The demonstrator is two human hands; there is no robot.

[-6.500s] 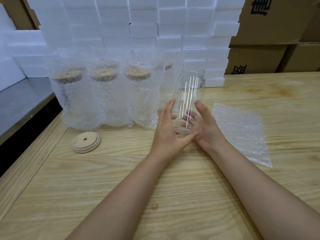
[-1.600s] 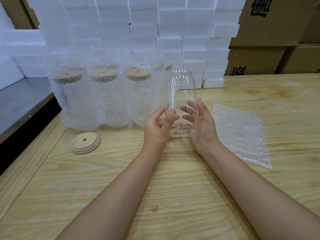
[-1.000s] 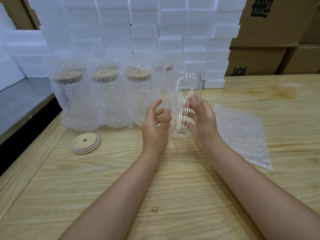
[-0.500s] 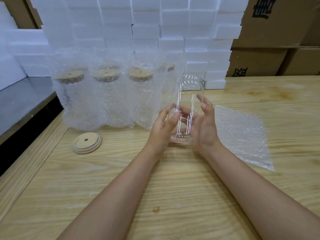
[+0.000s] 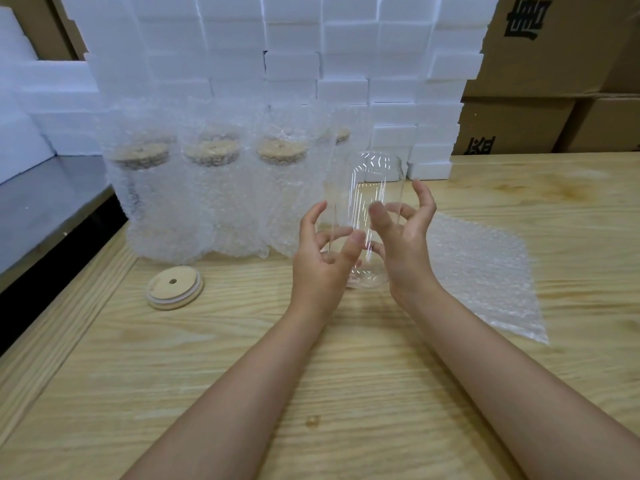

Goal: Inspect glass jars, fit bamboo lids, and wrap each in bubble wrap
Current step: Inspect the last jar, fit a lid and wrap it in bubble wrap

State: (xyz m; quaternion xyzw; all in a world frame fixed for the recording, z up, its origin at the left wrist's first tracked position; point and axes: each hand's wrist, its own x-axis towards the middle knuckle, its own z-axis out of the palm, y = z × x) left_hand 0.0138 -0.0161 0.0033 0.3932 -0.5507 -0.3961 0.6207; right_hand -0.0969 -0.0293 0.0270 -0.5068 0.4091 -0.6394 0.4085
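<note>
A clear glass jar [image 5: 375, 183] is held upright just above the wooden table [image 5: 311, 375], at the centre. My left hand [image 5: 320, 261] grips its lower left side, thumb on the near face and fingers curled behind the glass. My right hand [image 5: 405, 244] holds the lower right side with the thumb on the glass and the upper fingers lifted and spread. A bamboo lid [image 5: 175, 287] with a small hole lies flat on the table to the left. A loose sheet of bubble wrap [image 5: 485, 271] lies flat to the right.
Several jars wrapped in bubble wrap [image 5: 214, 199], with bamboo lids on, stand in a row behind the lid. White foam blocks [image 5: 346, 46] are stacked at the back, cardboard boxes [image 5: 554, 64] at the right. The table's left edge drops to a grey surface [image 5: 45, 209].
The jar has been turning between my hands, its reflections shifting. Since half a second ago my right hand's fingers have spread and my left hand has shifted its hold lower.
</note>
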